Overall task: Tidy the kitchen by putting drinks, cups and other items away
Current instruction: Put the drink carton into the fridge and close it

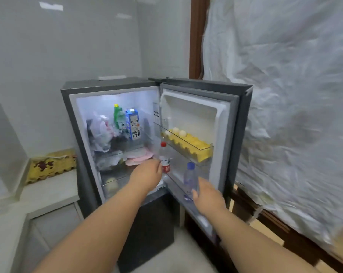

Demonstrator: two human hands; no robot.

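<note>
**2 bottles going into the fridge door**

The fridge point(84, 107) stands open with its door point(221, 123) swung out to the right, which puts the door racks within easy reach of both arms. The left hand point(147, 174) grips the red-capped bottle point(164, 158) around its lower body, fingers wrapped on the far side, and keeps it upright at the left end of the lower door rack point(178, 184), close to the hinge. Whether its base already rests in the rack is hidden by the hand. The right hand point(208, 196) holds the blue-capped bottle point(190, 179) near its base, also upright, further right along the same rack and nearer the camera. Gripping low leaves the caps free and likely lets each bottle drop straight down behind the rack's clear front rail.

The upper door rack carries a yellow egg tray point(192, 144) with 2 eggs point(179, 132) at its far end, so the tall bottles suit the lower rack. Inside, the top shelf holds a green bottle point(118, 117), a blue milk carton point(134, 125) and a plastic bag point(101, 133), leaving little room there. A yellow patterned cloth point(50, 164) lies on the counter to the left
</note>
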